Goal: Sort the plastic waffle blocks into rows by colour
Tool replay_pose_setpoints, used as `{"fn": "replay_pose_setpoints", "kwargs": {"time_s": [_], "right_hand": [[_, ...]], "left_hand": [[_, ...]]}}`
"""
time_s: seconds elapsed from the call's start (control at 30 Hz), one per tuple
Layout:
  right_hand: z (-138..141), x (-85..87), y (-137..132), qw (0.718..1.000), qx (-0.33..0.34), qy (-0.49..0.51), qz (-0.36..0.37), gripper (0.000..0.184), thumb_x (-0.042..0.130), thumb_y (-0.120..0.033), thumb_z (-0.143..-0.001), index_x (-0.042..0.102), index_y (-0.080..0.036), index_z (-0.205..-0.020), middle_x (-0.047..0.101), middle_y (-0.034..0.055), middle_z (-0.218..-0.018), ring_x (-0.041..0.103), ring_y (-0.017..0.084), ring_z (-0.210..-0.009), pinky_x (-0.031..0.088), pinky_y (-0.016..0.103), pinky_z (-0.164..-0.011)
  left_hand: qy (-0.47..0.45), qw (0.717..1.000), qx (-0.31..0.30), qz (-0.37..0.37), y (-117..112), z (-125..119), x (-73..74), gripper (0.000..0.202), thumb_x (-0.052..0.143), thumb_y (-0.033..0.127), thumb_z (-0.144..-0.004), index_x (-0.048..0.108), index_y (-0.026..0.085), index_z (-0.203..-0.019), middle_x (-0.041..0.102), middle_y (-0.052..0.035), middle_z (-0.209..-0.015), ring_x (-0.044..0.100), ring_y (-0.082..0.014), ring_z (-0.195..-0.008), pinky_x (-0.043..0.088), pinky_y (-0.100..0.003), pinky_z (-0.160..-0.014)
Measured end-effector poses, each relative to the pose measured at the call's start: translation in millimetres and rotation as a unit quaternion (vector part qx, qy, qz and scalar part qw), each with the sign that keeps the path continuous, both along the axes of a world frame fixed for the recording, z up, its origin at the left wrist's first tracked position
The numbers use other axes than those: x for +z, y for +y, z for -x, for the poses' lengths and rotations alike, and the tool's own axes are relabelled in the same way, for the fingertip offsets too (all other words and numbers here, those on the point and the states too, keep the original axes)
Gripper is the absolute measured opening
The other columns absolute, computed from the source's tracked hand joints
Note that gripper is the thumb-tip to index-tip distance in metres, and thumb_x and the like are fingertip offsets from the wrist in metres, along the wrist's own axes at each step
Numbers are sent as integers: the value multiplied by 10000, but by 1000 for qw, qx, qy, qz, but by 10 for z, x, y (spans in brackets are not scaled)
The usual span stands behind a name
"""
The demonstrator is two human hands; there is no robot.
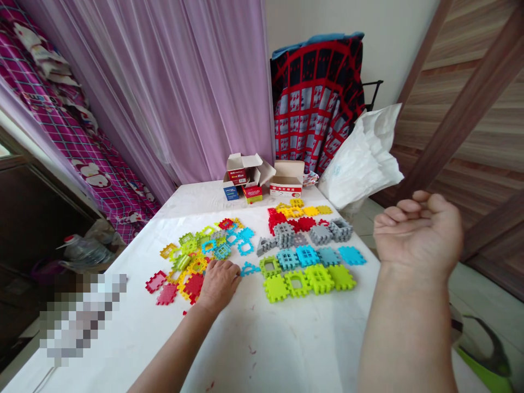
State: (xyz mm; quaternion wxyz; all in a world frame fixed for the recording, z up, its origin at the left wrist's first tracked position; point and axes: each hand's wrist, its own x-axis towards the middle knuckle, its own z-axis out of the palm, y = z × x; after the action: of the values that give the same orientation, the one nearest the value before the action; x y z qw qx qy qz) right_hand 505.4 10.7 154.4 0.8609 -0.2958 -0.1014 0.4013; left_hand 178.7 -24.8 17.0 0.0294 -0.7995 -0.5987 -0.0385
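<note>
This looks like a room in a home. A long purple curtain (221,82) hangs down, next to a pink cloth (61,128) with cartoon pictures. A red checked blanket (307,98) hangs by the wall (397,38). Bright toy bits (319,278) lie on a white counter (295,344).
</note>
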Motion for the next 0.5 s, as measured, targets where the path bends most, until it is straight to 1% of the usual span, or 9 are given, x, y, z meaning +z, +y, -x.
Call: {"fn": "replay_pose_setpoints", "kwargs": {"time_s": [0.1, 0.2, 0.3, 0.37, 0.43, 0.5], "right_hand": [[-11, -4, -5, 1000, -2, -11, -1, 215, 394, -176, -838, 504, -173, -653, 358, -76, -559, 313, 39, -393, 249, 172, -375], [1, 6, -19, 1000, 1, -15, -9, 188, 397, -165, -825, 488, -171, -660, 358, -79, -562, 315, 42, -392, 259, 160, -368], [24, 21, -30, 1000, -1, -6, -7, 214, 370, -150, -840, 485, -164, -660, 360, -78, -557, 313, 43, -389, 269, 155, -358], [29, 23, -32, 1000, 0, -6, -9, 212, 372, -150, -841, 488, -162, -664, 360, -79, -558, 314, 41, -387, 271, 153, -357], [18, 18, -30, 1000, 3, -7, -12, 214, 373, -154, -845, 491, -161, -667, 362, -80, -557, 318, 40, -388, 274, 155, -360], [-7, 11, -27, 1000, 2, -4, -16, 227, 366, -156, -855, 496, -159, -669, 368, -79, -552, 322, 41, -389, 273, 158, -360]], "left_hand": [[2, 1000, 1, 14, 5, 10, 40, 173, 521, 325, -891, 670, 240, -910, 691, -53, -923, 606, -233, -929, 364, -385, -874], [-2, 1000, 10, 15, 69, 10, 128, 200, 505, 342, -904, 668, 244, -964, 690, -54, -959, 603, -235, -954, 371, -381, -879], [20, 1000, 19, 14, 240, -40, 222, 239, 480, 335, -915, 676, 253, -1024, 685, -63, -1011, 592, -247, -981, 375, -387, -885], [34, 999, 31, 25, 396, -93, 248, 251, 504, 328, -899, 683, 258, -1059, 679, -78, -1041, 580, -268, -1015, 376, -403, -896], [36, 998, 42, 37, 547, -142, 230, 244, 549, 336, -867, 704, 246, -1034, 674, -99, -1039, 573, -293, -1034, 381, -421, -897], [27, 997, 50, 44, 664, -177, 183, 229, 593, 352, -833, 726, 226, -971, 673, -116, -1019, 573, -312, -1037, 392, -432, -887]]}}
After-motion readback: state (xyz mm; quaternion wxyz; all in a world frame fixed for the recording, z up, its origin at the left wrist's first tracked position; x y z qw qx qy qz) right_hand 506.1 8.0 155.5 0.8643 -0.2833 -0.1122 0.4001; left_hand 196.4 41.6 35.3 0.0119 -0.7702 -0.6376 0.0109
